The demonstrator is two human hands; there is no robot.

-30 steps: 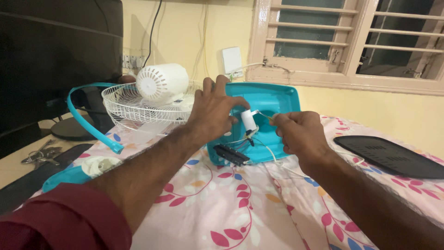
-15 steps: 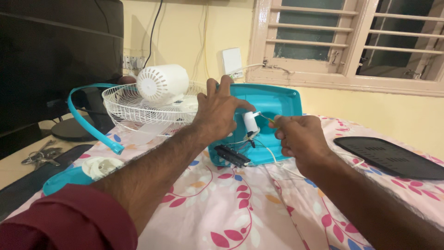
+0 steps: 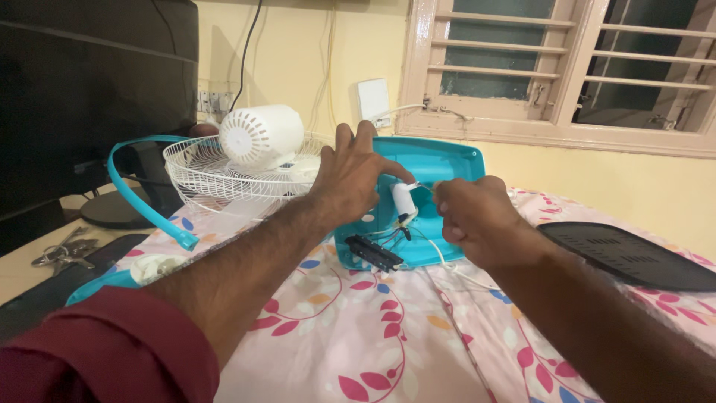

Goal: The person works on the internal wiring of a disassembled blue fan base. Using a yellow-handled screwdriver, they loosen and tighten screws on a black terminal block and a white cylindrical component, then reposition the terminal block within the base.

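1. While I'm scanning from the far left: a bunch of keys [image 3: 63, 250] is lying on the desk beside the dark monitor stand [image 3: 119, 205], well out of my way.
2. Next over, the white wire fan guard [image 3: 224, 175] is sitting on the flowered sheet [image 3: 358, 328] with the white motor housing [image 3: 261, 136] resting on it.
3. My left hand [image 3: 354, 175] is spread mostly open, thumb and forefinger pinching the small white capacitor [image 3: 403, 201] upright against the teal fan base [image 3: 440, 194].
4. My right hand [image 3: 481, 220] is curled nearly closed, pinching a thin white wire [image 3: 436, 250] just beside that capacitor.
5. I'd say the trick is bracing the capacitor steady and pulling the lead gently, not jerking the solder joints.
6. Far right, a black panel [image 3: 630, 254] is lying flat.
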